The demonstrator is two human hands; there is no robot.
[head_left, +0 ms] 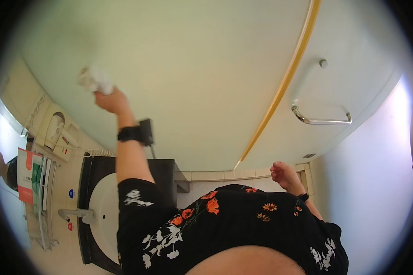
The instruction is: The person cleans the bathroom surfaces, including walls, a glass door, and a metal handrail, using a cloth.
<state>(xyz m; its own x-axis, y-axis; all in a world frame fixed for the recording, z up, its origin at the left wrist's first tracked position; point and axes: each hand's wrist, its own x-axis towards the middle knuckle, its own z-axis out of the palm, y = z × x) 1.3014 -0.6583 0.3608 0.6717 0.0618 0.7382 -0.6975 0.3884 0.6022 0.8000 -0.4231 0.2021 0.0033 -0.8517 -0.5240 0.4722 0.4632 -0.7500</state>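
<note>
My left arm reaches out to the far left, and my left hand (112, 101) is closed round a crumpled white cloth (96, 80). The cloth is at the pale greenish frosted glass panel (192, 82); blur hides whether it presses on it. A black band with a box-shaped device (146, 132) sits on my left wrist. Low at the right, my right hand (284, 176) hangs in front of my body, fingers curled, with nothing visible in them. Its wrist also wears a dark band.
A white basin (101, 204) in a dark counter (163, 169) stands at the left with a faucet (75, 214). Beyond are a wall-mounted hair dryer (55, 128) and a metal rack (45, 220) of packets. A yellow strip (284, 87) edges the glass; a chrome handle (321, 121) juts out at right.
</note>
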